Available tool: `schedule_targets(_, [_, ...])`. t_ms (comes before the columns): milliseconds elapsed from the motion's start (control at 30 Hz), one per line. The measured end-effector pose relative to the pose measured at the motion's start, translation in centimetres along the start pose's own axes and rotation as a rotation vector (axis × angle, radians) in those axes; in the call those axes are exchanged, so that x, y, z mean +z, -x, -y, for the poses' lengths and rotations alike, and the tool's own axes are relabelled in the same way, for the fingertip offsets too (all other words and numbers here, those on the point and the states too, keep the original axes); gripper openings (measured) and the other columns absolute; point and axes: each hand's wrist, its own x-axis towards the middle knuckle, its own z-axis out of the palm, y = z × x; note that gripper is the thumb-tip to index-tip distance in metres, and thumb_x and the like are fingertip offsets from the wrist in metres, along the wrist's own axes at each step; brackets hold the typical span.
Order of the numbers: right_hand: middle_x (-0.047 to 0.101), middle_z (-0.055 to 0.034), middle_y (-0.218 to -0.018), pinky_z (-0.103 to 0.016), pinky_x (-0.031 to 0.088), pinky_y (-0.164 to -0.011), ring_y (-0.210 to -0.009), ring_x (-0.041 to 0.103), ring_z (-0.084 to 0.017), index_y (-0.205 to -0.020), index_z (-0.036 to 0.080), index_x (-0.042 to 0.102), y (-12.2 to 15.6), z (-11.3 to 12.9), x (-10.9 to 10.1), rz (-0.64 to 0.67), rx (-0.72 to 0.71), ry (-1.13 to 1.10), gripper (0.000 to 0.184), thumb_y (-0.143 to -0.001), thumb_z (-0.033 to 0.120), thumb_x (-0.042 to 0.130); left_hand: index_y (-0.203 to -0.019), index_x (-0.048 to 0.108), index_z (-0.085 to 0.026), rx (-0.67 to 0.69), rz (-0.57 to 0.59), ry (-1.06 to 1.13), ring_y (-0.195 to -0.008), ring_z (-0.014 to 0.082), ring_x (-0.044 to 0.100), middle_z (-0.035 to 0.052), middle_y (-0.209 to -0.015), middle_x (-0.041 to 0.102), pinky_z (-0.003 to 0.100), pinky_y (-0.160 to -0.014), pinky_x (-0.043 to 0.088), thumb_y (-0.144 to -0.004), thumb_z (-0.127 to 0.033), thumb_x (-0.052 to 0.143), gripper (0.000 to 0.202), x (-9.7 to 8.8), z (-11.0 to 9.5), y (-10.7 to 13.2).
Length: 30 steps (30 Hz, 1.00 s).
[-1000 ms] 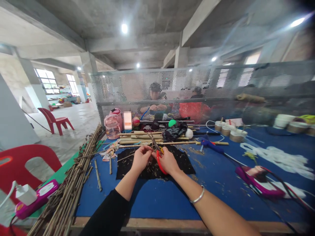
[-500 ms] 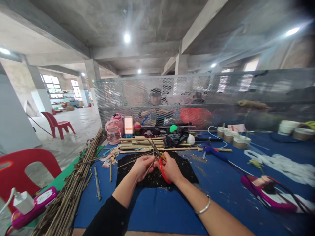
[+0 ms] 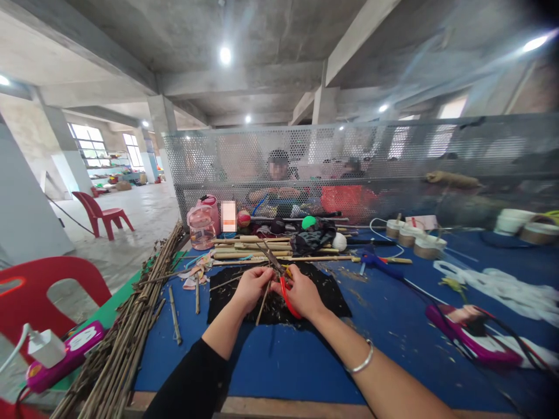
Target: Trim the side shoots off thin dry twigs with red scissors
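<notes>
My right hand [image 3: 302, 293] is wrapped round red-handled scissors [image 3: 287, 298], their blades pointing up and to the left. Pinched in the fingers of my left hand [image 3: 253, 289] is a thin brown twig [image 3: 263, 304], which slants down toward me. The two hands nearly meet, with the twig close to the scissors; whether the blades touch it I cannot tell. Below them lies a black cloth [image 3: 323, 291] strewn with small clippings. More thin twigs [image 3: 225, 285] rest at its left side.
A bundle of long brown sticks [image 3: 126, 343] lies along the left edge of the blue table [image 3: 262, 372]. Bamboo poles [image 3: 253, 254], a pink jug [image 3: 202, 227] and yarn balls stand behind the cloth. A blue glue gun [image 3: 371, 262] and power strip [image 3: 476, 337] are right.
The twig in my left hand now reaches lower, its end showing below my fingers. Both hands stay close together over the cloth, and the camera view has shifted slightly.
</notes>
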Motion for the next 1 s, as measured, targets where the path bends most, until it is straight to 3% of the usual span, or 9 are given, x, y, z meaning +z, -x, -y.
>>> schedule_targets(200, [0.06, -0.0062, -0.095, -0.029, 0.041, -0.072, -0.086, 0.058, -0.02, -0.092, 0.02, 0.047, 0.0, 0.2, 0.0, -0.017, -0.105, 0.035, 0.034, -0.066, 0.032, 0.064, -0.082, 0.066, -0.011, 0.062, 0.01, -0.045, -0.058, 0.0119, 0.055, 0.0039, -0.067, 0.063, 0.022, -0.054, 0.041, -0.064, -0.045, 0.067, 0.038, -0.3, 0.0, -0.1])
schedule_targets(367, [0.058, -0.0065, -0.097, -0.031, 0.041, -0.077, -0.087, 0.056, -0.019, -0.096, 0.019, 0.044, -0.2, -0.1, 0.4, -0.013, -0.16, 0.001, 0.035, -0.068, 0.029, 0.062, -0.078, 0.067, -0.011, 0.087, 0.063, -0.039, -0.056, 0.0108, 0.054, 0.0032, -0.066, 0.063, 0.022, -0.056, 0.042, -0.064, -0.045, 0.067, 0.037, 0.1, -0.2, 0.0])
schedule_targets(700, [0.057, -0.0053, -0.093, -0.031, 0.041, -0.075, -0.084, 0.055, -0.019, -0.094, 0.018, 0.046, -0.6, -0.7, -0.2, -0.028, -0.12, 0.041, 0.036, -0.067, 0.033, 0.065, -0.1, 0.065, -0.012, 0.087, 0.003, -0.007, -0.046, 0.0057, 0.046, 0.0019, -0.066, 0.062, 0.019, -0.046, 0.037, -0.061, -0.039, 0.072, 0.049, 0.9, -0.9, 0.8])
schedule_targets(1000, [0.058, -0.0056, -0.097, -0.031, 0.042, -0.075, -0.086, 0.057, -0.018, -0.098, 0.02, 0.044, -0.3, -0.6, 0.0, 0.0, -0.115, -0.035, 0.035, -0.07, 0.03, 0.062, -0.096, 0.068, -0.013, 0.091, 0.017, 0.002, -0.054, 0.0094, 0.052, 0.0036, -0.07, 0.065, 0.021, -0.052, 0.042, -0.061, -0.038, 0.071, 0.044, 1.3, -0.9, 1.1])
